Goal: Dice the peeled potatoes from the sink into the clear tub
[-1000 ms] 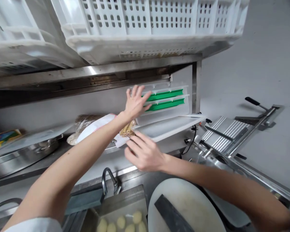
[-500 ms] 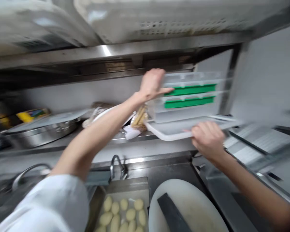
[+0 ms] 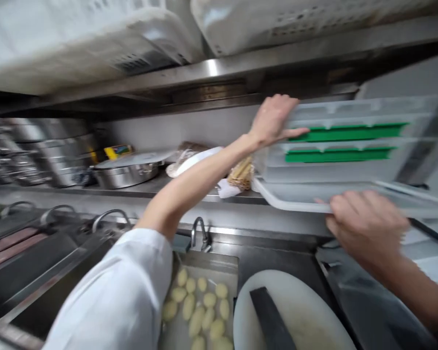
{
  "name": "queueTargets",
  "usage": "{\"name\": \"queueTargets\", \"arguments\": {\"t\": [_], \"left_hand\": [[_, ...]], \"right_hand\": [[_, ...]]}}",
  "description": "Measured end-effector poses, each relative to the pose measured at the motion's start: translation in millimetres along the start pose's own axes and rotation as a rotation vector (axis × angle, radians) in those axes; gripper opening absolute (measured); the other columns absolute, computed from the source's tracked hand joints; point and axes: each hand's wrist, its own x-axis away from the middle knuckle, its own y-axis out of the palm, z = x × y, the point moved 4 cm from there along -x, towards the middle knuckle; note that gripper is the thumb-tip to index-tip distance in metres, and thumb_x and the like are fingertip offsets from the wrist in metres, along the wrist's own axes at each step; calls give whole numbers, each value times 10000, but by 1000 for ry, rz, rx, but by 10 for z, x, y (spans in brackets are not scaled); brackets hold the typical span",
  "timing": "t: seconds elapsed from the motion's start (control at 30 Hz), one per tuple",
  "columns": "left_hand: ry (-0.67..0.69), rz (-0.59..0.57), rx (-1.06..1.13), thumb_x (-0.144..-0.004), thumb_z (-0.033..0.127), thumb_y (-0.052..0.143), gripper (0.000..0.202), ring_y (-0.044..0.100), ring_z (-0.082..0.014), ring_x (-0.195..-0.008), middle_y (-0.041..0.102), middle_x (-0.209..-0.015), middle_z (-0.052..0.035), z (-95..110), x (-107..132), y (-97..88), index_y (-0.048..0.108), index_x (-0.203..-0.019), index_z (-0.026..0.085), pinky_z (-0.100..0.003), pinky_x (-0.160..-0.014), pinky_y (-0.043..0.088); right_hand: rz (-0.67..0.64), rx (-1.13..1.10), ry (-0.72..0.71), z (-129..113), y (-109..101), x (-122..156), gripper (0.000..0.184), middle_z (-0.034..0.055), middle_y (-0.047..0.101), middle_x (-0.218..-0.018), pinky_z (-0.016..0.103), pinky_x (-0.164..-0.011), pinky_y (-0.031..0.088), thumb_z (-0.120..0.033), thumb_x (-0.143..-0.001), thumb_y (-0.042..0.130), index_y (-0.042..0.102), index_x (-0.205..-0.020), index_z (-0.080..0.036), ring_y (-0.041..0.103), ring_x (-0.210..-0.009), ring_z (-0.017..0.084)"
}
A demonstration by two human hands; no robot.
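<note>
On the shelf at the right stands a stack of clear plastic containers (image 3: 336,172) with green strips on the front. At its upper left corner is my left hand (image 3: 275,119), fingers behind the edge and thumb on the front. Below, my right hand (image 3: 367,216) is closed around the front rim of a wide translucent plastic tray (image 3: 292,204) under the stack. The tray's right part is blurred, and the hand covers some of its rim. A bundle of yellowish sticks (image 3: 242,172) in wrapping lies just left of the tray.
White perforated crates (image 3: 95,58) fill the upper shelf. Metal pots (image 3: 127,175) stand on the lower shelf. Beneath are a faucet (image 3: 199,231), a sink with several peeled potatoes (image 3: 196,321) in water, and a round cutting board (image 3: 310,311) with a dark cleaver (image 3: 270,316) on it.
The view has turned left, so more pots and sinks show, and the stack appears farther right. Both hands keep their places on the stack and the tray.
</note>
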Motion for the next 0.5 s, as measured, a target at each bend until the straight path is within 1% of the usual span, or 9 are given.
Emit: {"name": "queueTargets", "arguments": {"t": [0.03, 0.07, 0.13, 0.23, 0.3, 0.37, 0.4, 0.47, 0.5], "left_hand": [[-19, 40, 61, -883, 745, 466, 707, 519, -240, -1217, 591, -1291, -99, -50, -30, 59, 541, -1292, 173, -404, -1053, 409], [-38, 62, 106, -850, 737, 540, 705, 524, -248, -1179, 605, -1244, -97, -102, -64, 130, 539, -1281, 179, -409, -1039, 422], [-79, 66, 171, -819, 700, 624, 669, 513, -256, -1140, 608, -1201, -93, -211, -110, 284, 545, -1232, 180, -420, -1022, 427], [-130, 42, 238, -826, 656, 644, 648, 505, -264, -1137, 590, -1215, -101, -361, -67, 463, 521, -1231, 166, -421, -1004, 423], [-132, 6, 260, -842, 668, 607, 646, 491, -281, -1166, 579, -1229, -110, -412, -12, 528, 504, -1245, 174, -440, -1008, 410], [-121, -29, 256, -856, 710, 550, 656, 445, -293, -1218, 571, -1250, -109, -404, -5, 524, 492, -1254, 192, -479, -1046, 375], [-117, -40, 247, -859, 735, 519, 671, 409, -294, -1249, 565, -1270, -103, -382, -30, 490, 484, -1264, 202, -502, -1076, 348], [-115, -68, 221, -859, 768, 474, 725, 337, -294, -1305, 539, -1341, -91, -319, -118, 371, 451, -1315, 204, -541, -1127, 294], [-119, -85, 207, -865, 771, 454, 766, 304, -298, -1339, 506, -1396, -92, -292, -163, 302, 418, -1359, 187, -553, -1146, 269]], "right_hand": [[-5, 11, -40, -7, -29, 1, 346, 23, 452, -568, 327, -609, 272, -322, -901, 598, 508, -580, -231, 390, -639, 191], [-4, 18, -45, -4, -46, 2, 333, 18, 456, -581, 322, -624, 276, -305, -906, 600, 518, -593, -225, 389, -653, 188], [-41, 8, -41, -6, -38, -1, 298, 11, 463, -611, 317, -647, 273, -250, -909, 586, 531, -618, -215, 384, -674, 181], [-124, -7, -9, -7, -22, -34, 265, 10, 452, -628, 313, -643, 255, -145, -884, 549, 520, -628, -205, 364, -672, 171], [-139, 0, -4, -5, -73, -82, 268, 14, 451, -629, 313, -633, 248, -104, -872, 528, 500, -625, -205, 354, -669, 170], [-116, 16, -20, -2, -187, -142, 268, 17, 461, -633, 310, -625, 257, -96, -868, 530, 481, -631, -211, 355, -673, 172], [-101, 25, -30, -2, -256, -170, 265, 17, 464, -634, 310, -620, 263, -96, -865, 535, 473, -636, -216, 356, -675, 173], [-93, 26, -61, -25, -381, -199, 269, 16, 451, -624, 317, -601, 268, -107, -866, 537, 457, -638, -225, 353, -664, 179], [-116, 14, -75, -52, -418, -191, 283, 15, 432, -607, 324, -581, 261, -131, -882, 531, 448, -630, -230, 348, -647, 182]]}}
